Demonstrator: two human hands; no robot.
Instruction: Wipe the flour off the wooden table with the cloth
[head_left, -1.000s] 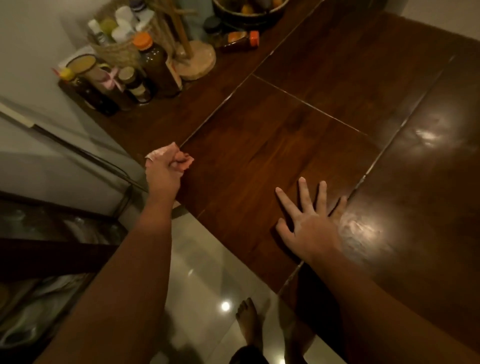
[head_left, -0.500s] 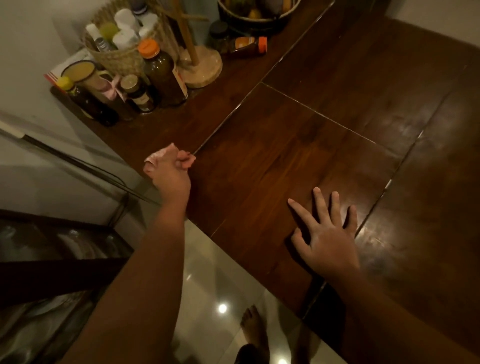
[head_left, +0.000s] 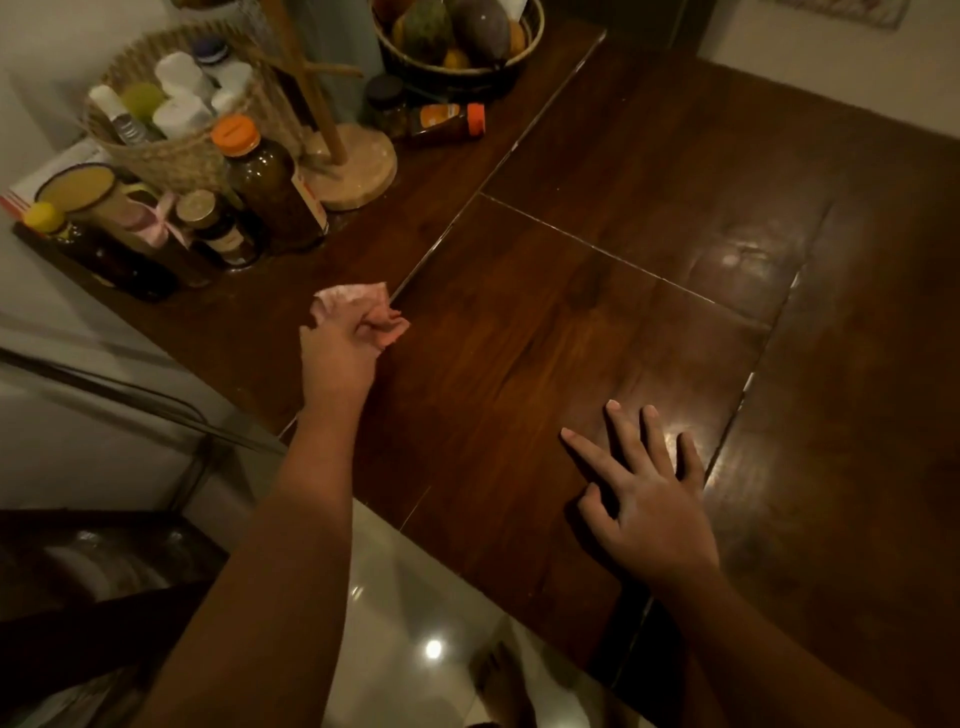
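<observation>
Left hand (head_left: 337, 358) grips cloth (head_left: 363, 306) — table (head_left: 571, 322)

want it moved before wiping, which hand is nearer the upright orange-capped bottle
Left. The left hand, gripping the cloth, is in front of the bottle; the right hand lies flat on the table, farther right.

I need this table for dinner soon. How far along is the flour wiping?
The middle boards of the table look dark and clean. The left hand grips the bunched cloth; the right hand rests flat. Pale smears farther right and white seam lines may be flour or glare, possibly left.
</observation>
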